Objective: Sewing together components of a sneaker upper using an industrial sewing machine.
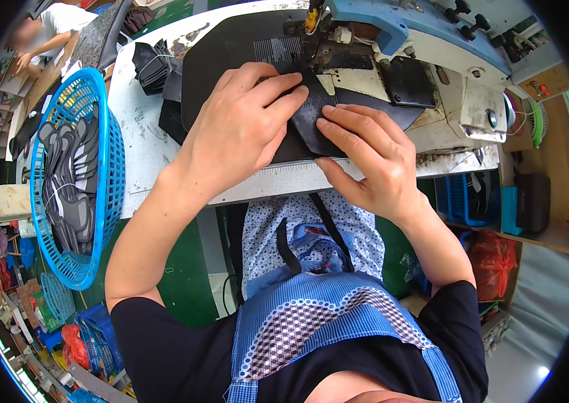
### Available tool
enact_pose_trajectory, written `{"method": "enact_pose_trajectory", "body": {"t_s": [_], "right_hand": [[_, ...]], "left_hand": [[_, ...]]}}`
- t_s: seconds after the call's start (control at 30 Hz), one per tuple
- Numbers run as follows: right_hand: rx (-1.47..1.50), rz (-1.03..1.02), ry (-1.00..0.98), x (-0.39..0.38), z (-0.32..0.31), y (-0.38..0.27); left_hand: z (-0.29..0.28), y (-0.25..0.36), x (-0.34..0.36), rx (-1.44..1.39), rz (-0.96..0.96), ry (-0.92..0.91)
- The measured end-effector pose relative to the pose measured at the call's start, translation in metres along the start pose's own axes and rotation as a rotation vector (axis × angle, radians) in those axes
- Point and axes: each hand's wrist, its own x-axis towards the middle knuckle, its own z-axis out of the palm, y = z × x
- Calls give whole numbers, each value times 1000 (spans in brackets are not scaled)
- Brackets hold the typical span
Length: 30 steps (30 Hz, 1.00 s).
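A dark grey, flat piece of material (pixel 311 124), looking like leather or fabric, lies at the sewing machine's needle area (pixel 311 50). My left hand (pixel 244 117) is bent over its left side, with the fingertips pinching its upper edge. From the right, my right hand (pixel 372 154) holds the same piece, fingers on top and thumb at the near edge. Both palms face down, so the undersides of the fingers are hidden. Under the piece is a black plate (pixel 220 50) on the white machine table (pixel 140 144).
A blue plastic basket (pixel 113 171) of bundled dark cut pieces (pixel 69 181) stands left of the table. Another tied black bundle (pixel 155 67) lies on the tabletop. The blue machine arm (pixel 425 30) spans the far right. Another person (pixel 56 33) sits at the far left.
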Motion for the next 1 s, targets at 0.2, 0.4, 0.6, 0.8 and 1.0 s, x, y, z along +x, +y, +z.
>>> {"method": "enact_pose_trajectory", "body": {"t_s": [0.2,0.4,0.6,0.8,1.0], "right_hand": [[-42,-15,-12,-2,5,2],[-46,-40,-21,8,9,2],[-94,-39,-23,16,20,-7],[-131,-23,-28,24,29,-11],[-157,18,-26,26,35,-9]], "left_hand": [[-4,0,0,45,89,-43],[-1,-28,4,-45,62,-62],[-2,-65,13,-63,167,-92],[-2,-86,20,-63,182,-127],[0,-77,15,138,196,-76]]}}
